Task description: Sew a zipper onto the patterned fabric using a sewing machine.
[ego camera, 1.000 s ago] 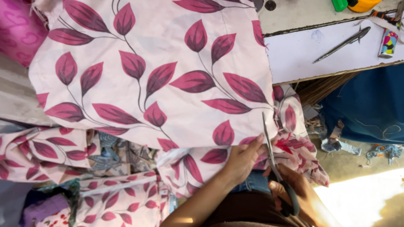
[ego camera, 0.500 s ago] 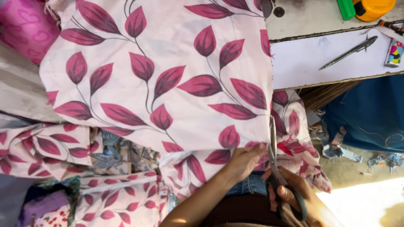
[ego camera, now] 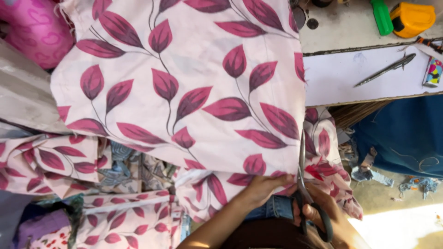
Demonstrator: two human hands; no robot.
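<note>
**Fingers pinch the cloth edge while scissors bite in beside them**

Fingers (ego camera: 277, 180) of the left hand (ego camera: 263, 189) are closed together on the near edge of the leaf-print fabric (ego camera: 184, 92), pinching it just left of the cut line. The right hand (ego camera: 330, 216) has its fingers threaded through the dark loops of the scissors (ego camera: 304, 184) and clamped on them; the blades point away from the body along the fabric's right edge, parted a little as far as can be told.

The fabric is pale pink with dark red leaves and lies spread over the desk (ego camera: 350, 32), its near part hanging off the edge toward the person. It looks thin, light and limp: it drapes in soft folds and would slide or bunch if not held taut. The best hold, I judge, is the edge close beside the blades, where the left hand already grips, so the cloth stays tight against the cut.

The left forearm comes up from the near side, wrist straight, palm down on the cloth. The right wrist is low and near the body, hand turned so the scissors run far-and-near.

On the white board (ego camera: 360, 78) at the far right lie a second, slim pair of scissors (ego camera: 385, 70); beyond them sit a yellow tape measure (ego camera: 412, 18) and a green marker (ego camera: 382, 16). More pieces of the same print (ego camera: 129, 221) are heaped at the near left.
</note>
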